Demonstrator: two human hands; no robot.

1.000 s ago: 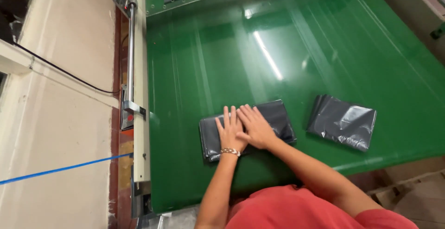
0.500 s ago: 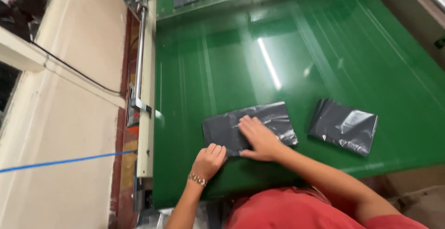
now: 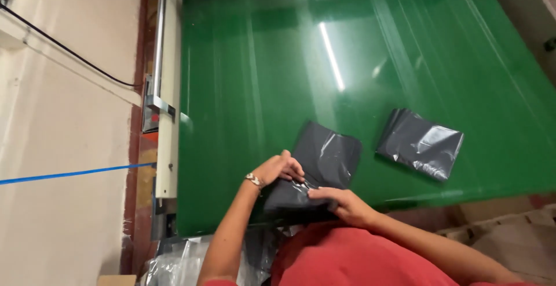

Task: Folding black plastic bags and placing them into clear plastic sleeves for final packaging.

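A wide green belt (image 3: 278, 89) fills most of the view, shiny under a strip of reflected light, with a pale metal rail (image 3: 169, 89) running along its left edge. Beyond the rail lies a beige floor (image 3: 63, 216), crossed by a black cable (image 3: 63, 48) and a thin blue line (image 3: 69, 174).

At the near edge of the belt a person in a red shirt (image 3: 359, 257) leans over it with both arms reaching forward. A dark grey plastic bag (image 3: 324, 158) lies flat on the belt in front of them, its far end pointing up and away, its near end drawn to the belt's edge under the hands. A second dark grey bag (image 3: 421, 143), glossy and folded, lies on the belt to the right of the first, apart from it and untouched.

The left hand (image 3: 280, 170), with a bracelet (image 3: 253, 179) at the wrist, sits on the near left corner of the first bag, fingers curled down and gripping the plastic. The right hand (image 3: 339, 199) is at the bag's near edge just beside the left, fingers bent and thumb pressing in, pinching a fold of the plastic. The two hands are close together but not touching.

Below the belt's edge, clear crumpled plastic (image 3: 174, 266) lies near the person's left arm.
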